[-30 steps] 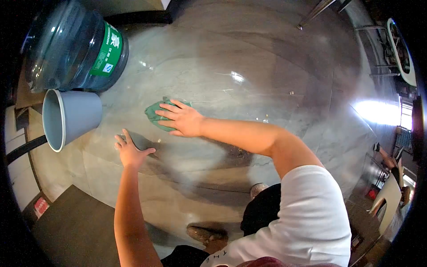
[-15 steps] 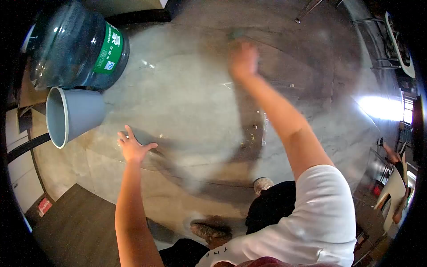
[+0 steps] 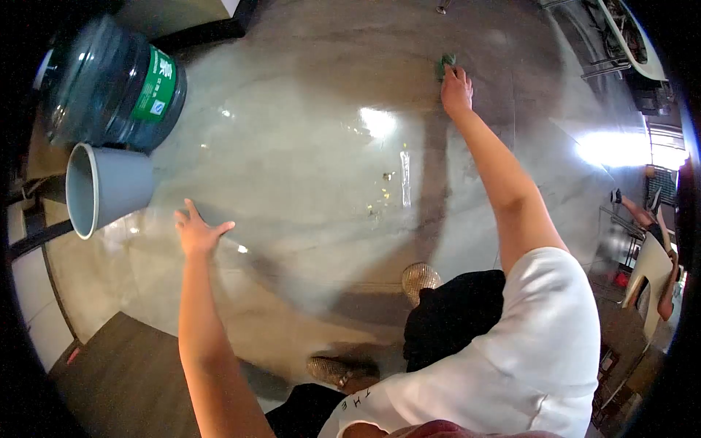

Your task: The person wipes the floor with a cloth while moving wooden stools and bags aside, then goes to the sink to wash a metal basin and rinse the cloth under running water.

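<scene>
My right hand (image 3: 458, 92) reaches far forward, low over the floor, with its fingers closed on a small crumpled dark-green thing (image 3: 446, 64). Whether that is a wrapper or a scrap of cloth is unclear. My left hand (image 3: 198, 235) is empty, thumb and fingers spread, just above the floor (image 3: 292, 146) near a grey bin (image 3: 120, 182). Between the two hands, a clear plastic strip (image 3: 405, 179) lies on the floor, and small yellowish crumbs (image 3: 381, 196) are scattered beside it.
A big water bottle (image 3: 109, 87) with a green label stands behind the bin. A brown board-like surface (image 3: 124, 372) is at lower left. Chairs (image 3: 635, 44) line the right edge, and another person's leg (image 3: 637, 212) shows there. My shoes (image 3: 421, 281) are on the floor below.
My right hand has swung to the right with the green thing and is no longer blurred. My left hand stays spread near the bin. The whole view has shifted slightly.
</scene>
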Demonstrator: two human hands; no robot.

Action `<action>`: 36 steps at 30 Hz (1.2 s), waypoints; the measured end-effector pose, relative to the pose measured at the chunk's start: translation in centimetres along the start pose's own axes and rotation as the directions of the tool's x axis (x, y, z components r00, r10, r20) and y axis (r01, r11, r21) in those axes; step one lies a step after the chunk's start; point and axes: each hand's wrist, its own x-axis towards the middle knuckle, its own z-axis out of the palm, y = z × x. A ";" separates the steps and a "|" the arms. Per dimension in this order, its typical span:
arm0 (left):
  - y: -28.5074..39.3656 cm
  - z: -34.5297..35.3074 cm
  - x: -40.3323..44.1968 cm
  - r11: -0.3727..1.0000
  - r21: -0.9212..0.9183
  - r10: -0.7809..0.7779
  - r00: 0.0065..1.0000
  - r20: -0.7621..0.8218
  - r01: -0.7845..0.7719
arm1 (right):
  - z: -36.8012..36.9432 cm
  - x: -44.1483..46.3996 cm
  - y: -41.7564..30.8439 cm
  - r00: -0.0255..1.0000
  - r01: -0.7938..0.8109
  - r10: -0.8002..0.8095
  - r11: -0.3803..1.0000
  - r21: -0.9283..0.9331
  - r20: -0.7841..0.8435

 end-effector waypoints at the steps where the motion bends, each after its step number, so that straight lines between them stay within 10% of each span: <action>1: -1.7 0.5 0.0 0.990 -0.111 0.086 0.996 -0.014 -0.086 | -1.8 -2.0 -1.8 0.996 0.084 -0.079 0.953 0.291 -0.029; 3: -3.2 1.2 -1.8 0.964 -0.202 0.172 0.985 -0.018 -0.173 | -6.2 -9.6 -8.5 0.870 0.480 -0.493 0.853 0.206 0.019; 4: -3.5 1.1 -3.5 0.912 -0.316 0.260 0.965 -0.043 -0.260 | -8.5 -13.8 -12.5 0.775 0.517 -0.558 0.830 0.211 0.298; 5: -3.3 0.8 -5.0 0.836 -0.427 0.342 0.936 -0.087 -0.345 | -7.7 -18.4 -14.2 0.612 0.714 -0.784 0.604 0.355 0.102; 7: -1.9 -1.1 -11.2 0.798 -0.524 0.315 0.947 -0.062 -0.300 | -6.9 -26.0 -18.3 0.252 0.505 -0.841 0.536 0.677 0.478; 9: -0.6 -3.4 -18.1 0.724 -0.654 0.298 0.955 0.008 -0.220 | -1.9 -33.4 -18.5 0.046 0.830 -0.999 0.038 0.557 -0.002; 12: 0.6 -6.4 -26.2 0.793 -0.604 0.241 0.950 0.196 -0.077 | 0.1 -33.0 -18.3 0.077 0.762 -0.997 0.045 0.646 -0.021; 15: 0.3 -8.4 -32.1 0.795 -0.605 0.243 0.935 0.259 -0.039 | -1.4 -29.0 -16.0 0.447 0.739 -0.879 0.466 0.486 0.164; 20: -1.2 -8.0 -35.6 0.697 -0.717 0.133 0.980 0.144 0.011 | -1.9 -21.6 -9.0 0.828 0.538 -0.556 0.823 0.181 0.069; 25: -1.1 -10.0 -36.0 0.785 -0.609 0.144 0.990 -0.002 -0.116 | -1.1 -15.5 1.6 0.963 0.227 -0.239 0.968 -0.104 -0.123; 30: -2.3 -9.3 -35.9 0.825 -0.523 0.227 0.973 -0.043 -0.215 | -5.5 -14.1 -4.7 0.874 0.437 -0.413 0.898 0.046 -0.256; 31: -2.2 -9.3 -35.8 0.820 -0.526 0.240 0.970 -0.044 -0.227 | -5.2 -15.8 -8.3 0.890 0.457 -0.456 0.887 0.067 -0.020; 36: -1.6 -9.4 -35.1 0.851 -0.503 0.193 0.981 0.028 -0.153 | -0.6 -28.7 -21.3 0.347 0.831 -0.927 0.233 0.505 -0.142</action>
